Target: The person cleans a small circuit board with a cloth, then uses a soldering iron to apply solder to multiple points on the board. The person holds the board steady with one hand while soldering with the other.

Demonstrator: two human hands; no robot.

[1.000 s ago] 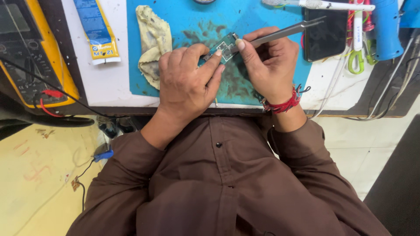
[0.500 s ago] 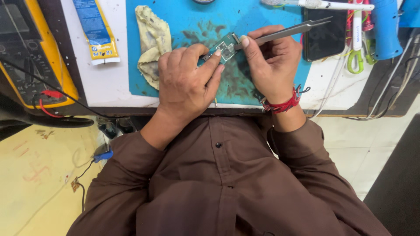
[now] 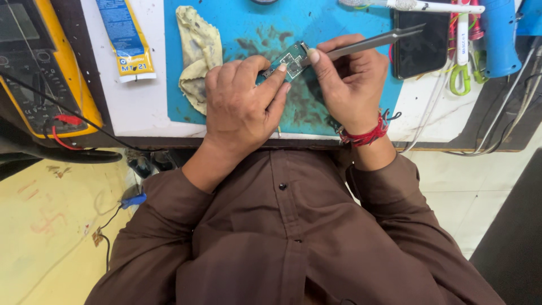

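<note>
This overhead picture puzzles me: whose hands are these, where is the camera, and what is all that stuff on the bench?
The camera sits on the person's head and looks straight down, so you see their own brown shirt and both hands. The left hand steadies a small green circuit board over a stained blue work mat. The right hand holds metal tweezers against the board. Around them lie a dirty cloth, a blue and yellow tube, a yellow multimeter, a dark phone and some cables.
</note>
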